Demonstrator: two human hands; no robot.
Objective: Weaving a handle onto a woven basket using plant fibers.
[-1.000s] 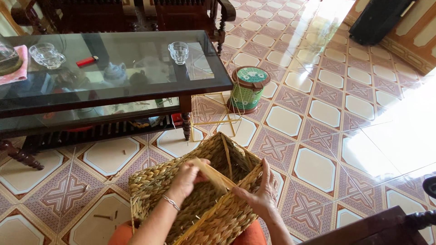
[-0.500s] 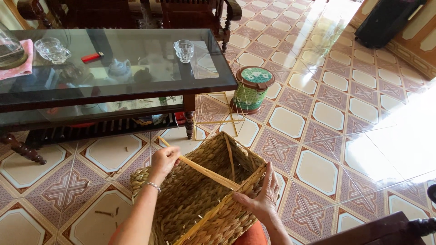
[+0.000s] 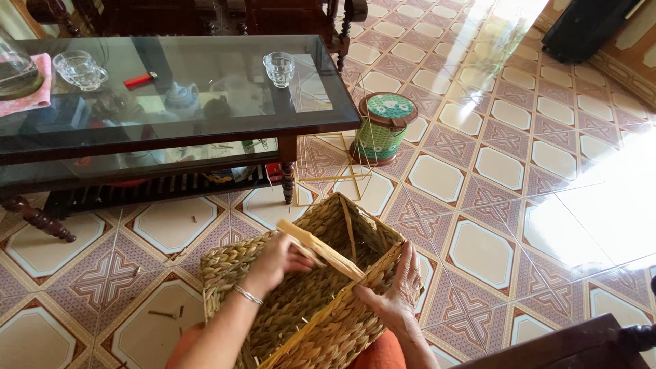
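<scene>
A rectangular basket woven of braided tan straw lay tilted across the person's lap, its open mouth turned up and away toward a dark wooden table with a glass tabletop. The left hand reached into the basket's mouth from the near-left rim, its grip closed around one end of a flat, pale yellow cane strip. That strip ran on a slant from the left hand, down and to the right, toward the basket's near-right wall, so its long axis crossed the opening diagonally; its far end lay closer to the right hand than to the left. The right hand was spread flat against the outside of the basket's right wall, fingers extended and thumb over the rim, bracing the basket rather than clasping anything; it did not appear to touch the strip. A thin bangle sat on the left wrist.

Beyond the basket, on the patterned tile floor, stood a small round green-and-white woven container with a brown rim, well apart from both hands, with loose pale cane lengths lying between it and the basket. Two clear glass cups and a red lighter rested on the tabletop.
</scene>
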